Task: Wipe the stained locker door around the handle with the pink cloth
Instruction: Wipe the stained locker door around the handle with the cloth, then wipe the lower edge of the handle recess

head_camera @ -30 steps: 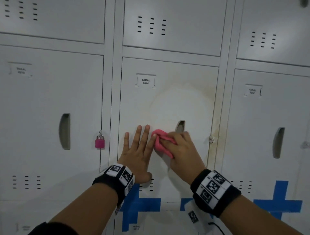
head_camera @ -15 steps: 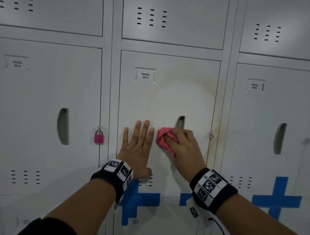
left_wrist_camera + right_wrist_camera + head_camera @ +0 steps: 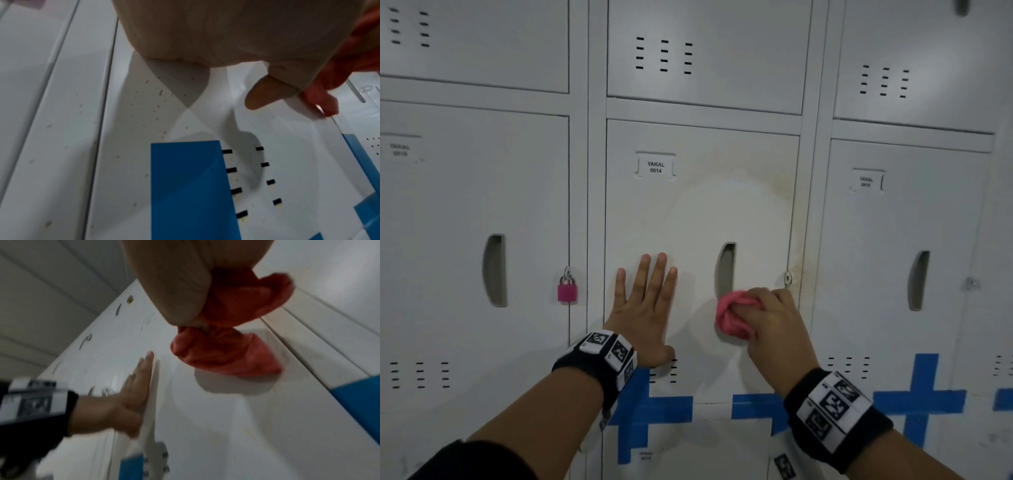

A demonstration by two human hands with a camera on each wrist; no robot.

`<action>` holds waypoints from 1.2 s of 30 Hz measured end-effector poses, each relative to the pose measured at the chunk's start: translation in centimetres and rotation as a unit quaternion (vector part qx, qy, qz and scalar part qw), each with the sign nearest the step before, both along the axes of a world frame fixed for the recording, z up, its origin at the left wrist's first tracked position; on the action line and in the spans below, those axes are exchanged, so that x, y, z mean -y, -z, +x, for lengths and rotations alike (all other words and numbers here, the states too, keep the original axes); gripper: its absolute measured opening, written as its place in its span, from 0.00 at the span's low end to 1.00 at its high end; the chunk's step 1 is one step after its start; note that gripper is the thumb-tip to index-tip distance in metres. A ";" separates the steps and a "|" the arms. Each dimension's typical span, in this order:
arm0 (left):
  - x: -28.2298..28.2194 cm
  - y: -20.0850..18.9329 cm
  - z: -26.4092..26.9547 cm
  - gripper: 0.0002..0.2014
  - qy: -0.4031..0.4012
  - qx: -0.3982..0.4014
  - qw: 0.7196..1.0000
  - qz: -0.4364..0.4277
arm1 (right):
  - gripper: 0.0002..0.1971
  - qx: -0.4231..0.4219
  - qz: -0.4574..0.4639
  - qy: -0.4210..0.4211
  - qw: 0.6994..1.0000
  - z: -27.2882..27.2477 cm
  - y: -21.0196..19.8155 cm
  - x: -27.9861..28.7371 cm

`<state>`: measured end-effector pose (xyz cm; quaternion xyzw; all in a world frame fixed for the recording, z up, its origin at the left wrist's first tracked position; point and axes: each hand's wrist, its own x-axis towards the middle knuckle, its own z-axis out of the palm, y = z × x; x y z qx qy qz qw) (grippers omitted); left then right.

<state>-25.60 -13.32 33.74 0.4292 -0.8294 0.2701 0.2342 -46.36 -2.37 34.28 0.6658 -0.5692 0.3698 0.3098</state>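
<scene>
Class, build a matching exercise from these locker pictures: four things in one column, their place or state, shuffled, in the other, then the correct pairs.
Things
1. left hand
2. pink cloth
3. pink padlock
4. blue tape cross

Places or states
A. hangs at the left neighbouring locker's edge
B. bunched in the right hand, just below the handle slot
C. stuck low on the door
D. flat on the door, fingers straight

Pairs: 1-D, 2-B, 3-A, 4-C
</scene>
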 end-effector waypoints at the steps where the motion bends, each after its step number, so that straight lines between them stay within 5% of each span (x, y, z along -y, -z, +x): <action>1: 0.0 -0.1 0.0 0.72 -0.004 0.004 1.000 0.012 | 0.19 0.043 -0.021 -0.014 0.999 -0.2 -0.8 -0.6; 8: -1.6 -1.4 0.1 0.65 0.004 -0.008 0.996 0.084 | 0.16 0.207 -0.099 -0.088 0.969 -0.1 -6.8 -4.1; 15: -5.2 -0.4 5.0 0.49 0.043 -0.090 0.990 0.100 | 0.08 0.289 -0.082 -0.151 0.942 3.7 -5.2 -4.1; 26: -10.7 12.0 18.9 0.42 -0.097 -0.120 0.972 0.176 | 0.08 0.302 0.086 -0.294 0.903 17.5 9.5 -1.7; 36: -16.7 22.4 28.3 0.43 -0.221 -0.115 0.925 0.287 | 0.08 0.295 0.346 -0.272 0.848 27.9 24.8 -2.1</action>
